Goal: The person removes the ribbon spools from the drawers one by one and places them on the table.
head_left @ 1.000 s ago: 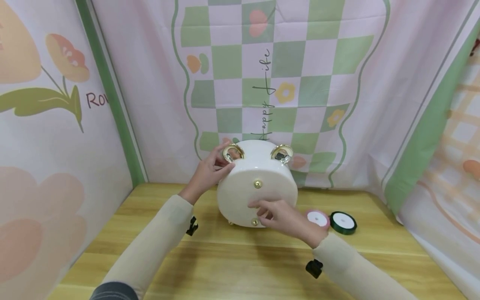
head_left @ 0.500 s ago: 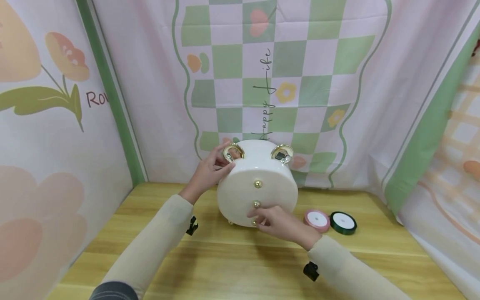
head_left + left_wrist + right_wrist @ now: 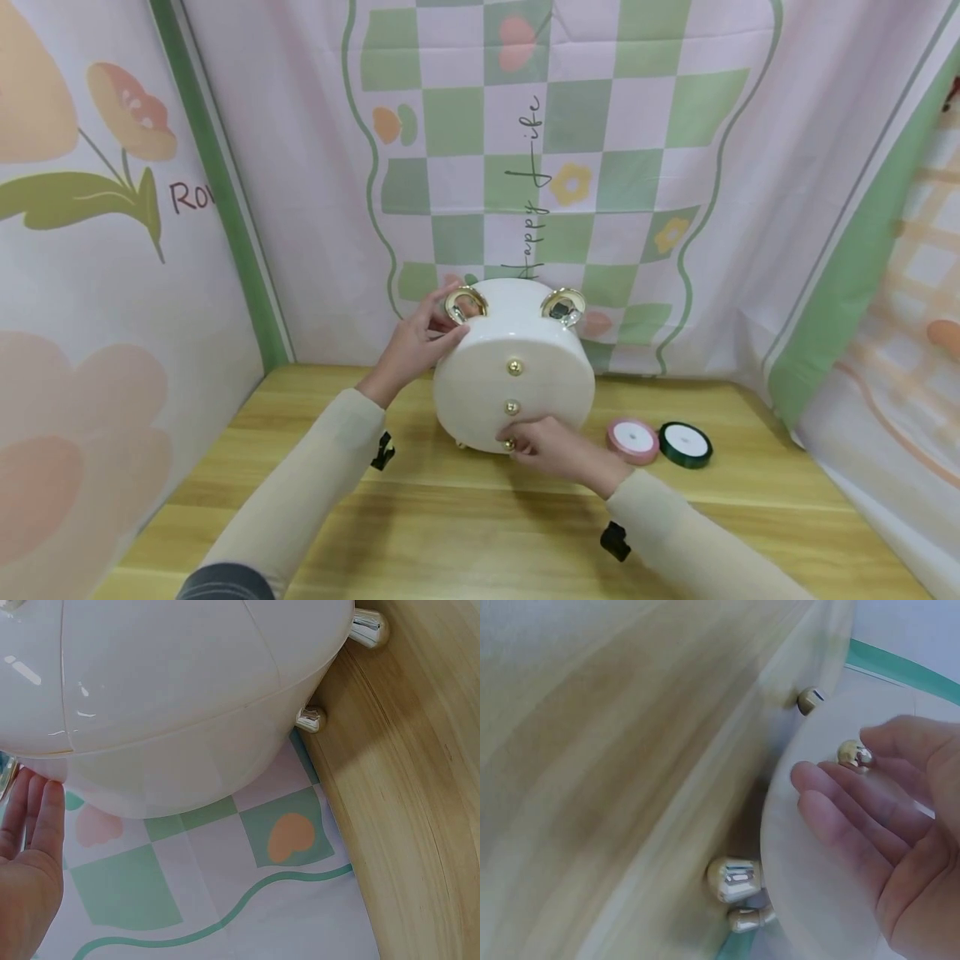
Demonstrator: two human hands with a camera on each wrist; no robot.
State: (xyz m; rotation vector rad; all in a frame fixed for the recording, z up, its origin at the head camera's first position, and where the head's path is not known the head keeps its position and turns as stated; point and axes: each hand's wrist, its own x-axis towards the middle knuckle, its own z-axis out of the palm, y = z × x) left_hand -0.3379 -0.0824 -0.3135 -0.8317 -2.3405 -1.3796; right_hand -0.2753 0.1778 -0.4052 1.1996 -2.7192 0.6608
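1. Head view: the round glossy cream-white plastic case (image 3: 514, 367) stands on its edge at the back of the pale wooden table (image 3: 465, 533), flat face with gold studs toward the person. The left hand (image 3: 417, 346) steadies its upper left edge by a gold ring handle (image 3: 466, 304); the right hand (image 3: 551, 446) rests low on the face beside the lowest gold stud (image 3: 509, 444). A pink ribbon spool (image 3: 633, 439) and a dark green ribbon spool (image 3: 686, 444) lie just to the right. Working a stud well probably means keeping the case braced from above.
2. Left wrist view: straight fingers (image 3: 41, 814) press flat against the case's curved wall, nothing clasped.
3. Right wrist view: relaxed, slightly bent fingers (image 3: 847, 814) lie on the face, the thumb beside a stud (image 3: 854, 754); gripping nothing.
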